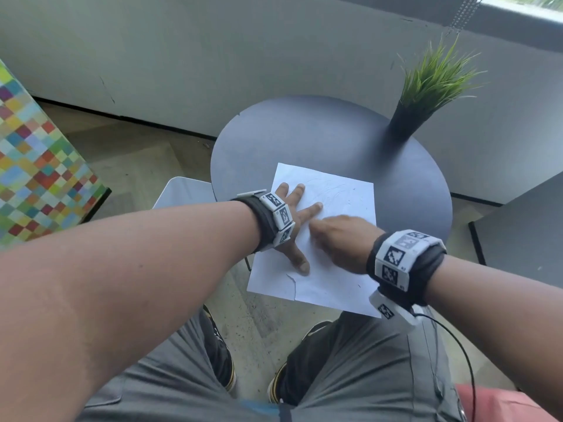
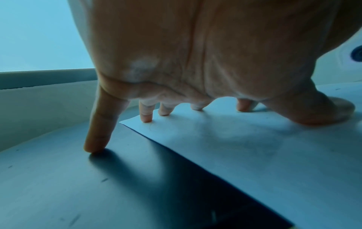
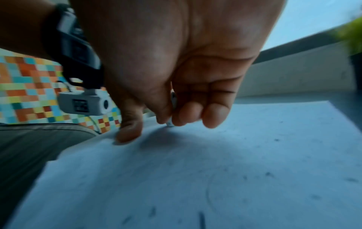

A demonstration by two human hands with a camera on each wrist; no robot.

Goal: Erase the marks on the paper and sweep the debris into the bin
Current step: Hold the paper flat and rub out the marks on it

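Observation:
A white paper [image 1: 338,187] with faint pencil marks lies on the round dark table [image 1: 304,132], its near part hanging over the edge. My left hand [image 1: 292,226] presses flat on the paper's left side with fingers spread; in the left wrist view the little finger [image 2: 98,131] rests on the bare table [image 2: 58,178] beside the paper [image 2: 254,155]. My right hand [image 1: 338,239] is curled over the middle of the sheet. In the right wrist view it pinches a small whitish eraser [image 3: 173,99] whose tip meets the paper [image 3: 195,178]. Dark eraser crumbs [image 3: 270,173] dot the sheet.
A white bin [image 1: 182,190] stands on the floor just left of the table, below its edge. A black vase with green grass [image 1: 408,117] stands at the table's far right. The paper's near edge has a short tear [image 1: 294,287]. A checkered box [image 1: 36,166] is far left.

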